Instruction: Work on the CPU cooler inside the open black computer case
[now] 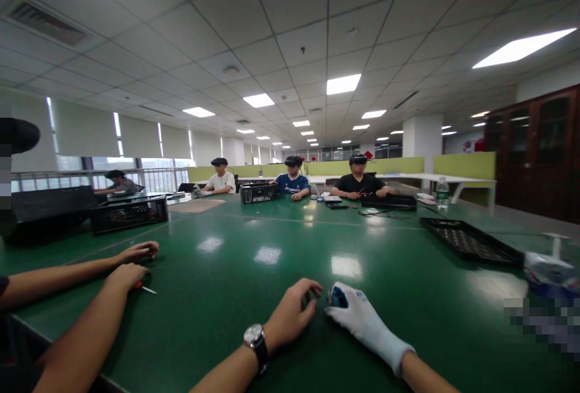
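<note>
My left hand (292,310), bare and with a wristwatch (255,336) on the wrist, hovers low over the green table. Its fingers are bent, thumb apart, and nothing shows between them. Just right of it, my right hand (360,314) wears a white glove with blue on the palm side. The gloved fingers curl round toward the left hand. Something small shows at their tips, but its kind is not clear. A slight gap separates the two hands.
A neighbour's hand (129,275) at left holds a red-handled screwdriver (147,289). Black computer cases (131,215) stand beyond it. A black tray (469,241), a water bottle (442,192) and a plastic-wrapped item (550,272) are at right. Several people sit across the green table (203,320).
</note>
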A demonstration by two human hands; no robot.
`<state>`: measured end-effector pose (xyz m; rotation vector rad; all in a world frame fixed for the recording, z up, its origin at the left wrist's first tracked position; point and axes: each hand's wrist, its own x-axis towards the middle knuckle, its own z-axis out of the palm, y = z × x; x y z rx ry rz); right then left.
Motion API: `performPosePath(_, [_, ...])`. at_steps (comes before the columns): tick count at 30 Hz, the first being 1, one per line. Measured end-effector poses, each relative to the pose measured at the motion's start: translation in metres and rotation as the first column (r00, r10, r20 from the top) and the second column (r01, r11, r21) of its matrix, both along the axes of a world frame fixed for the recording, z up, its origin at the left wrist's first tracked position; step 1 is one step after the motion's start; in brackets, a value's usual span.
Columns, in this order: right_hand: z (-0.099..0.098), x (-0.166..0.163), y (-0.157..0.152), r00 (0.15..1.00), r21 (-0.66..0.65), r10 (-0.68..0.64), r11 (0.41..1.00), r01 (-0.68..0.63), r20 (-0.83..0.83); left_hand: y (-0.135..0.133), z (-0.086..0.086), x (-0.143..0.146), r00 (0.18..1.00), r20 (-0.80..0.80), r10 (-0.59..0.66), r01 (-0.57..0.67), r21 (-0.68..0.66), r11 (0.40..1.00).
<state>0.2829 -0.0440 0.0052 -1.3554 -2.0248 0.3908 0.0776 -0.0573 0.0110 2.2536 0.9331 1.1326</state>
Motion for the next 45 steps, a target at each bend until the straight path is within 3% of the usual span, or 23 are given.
performPosePath(7, [-0.006,0.0,0.002,0.989,-0.034,-0.062,0.998,0.058,-0.135,0.004,-0.005,-0.002,1.0,-0.008,0.013,-0.013,0.014,1.0])
performPosePath(12, [-0.012,0.003,0.009,0.962,-0.026,0.075,0.996,-0.084,-0.263,0.004,-0.005,-0.003,1.0,-0.026,0.011,-0.011,0.014,1.0])
performPosePath(16, [-0.01,0.005,0.009,0.972,0.024,0.118,0.993,-0.116,-0.203,0.003,-0.002,-0.004,0.999,-0.047,0.014,-0.013,0.016,1.0])
performPosePath(22, [-0.007,0.002,0.005,0.989,0.038,0.059,0.998,-0.054,-0.138,-0.001,0.003,-0.002,0.996,-0.084,0.011,-0.011,0.01,1.0])
performPosePath(29, [-0.02,0.007,0.018,0.989,0.044,0.029,0.999,-0.022,-0.147,0.004,-0.004,-0.003,0.99,-0.144,0.009,-0.005,0.029,1.0])
performPosePath(37, [-0.014,0.005,0.008,0.995,0.032,0.005,0.999,-0.002,-0.102,-0.001,0.0,-0.004,0.98,-0.197,0.029,-0.029,0.004,1.0])
performPosePath(45, [-0.015,0.006,0.008,0.997,0.038,0.005,0.999,-0.002,-0.072,0.001,-0.003,-0.004,0.968,-0.251,-0.023,0.027,0.015,1.0])
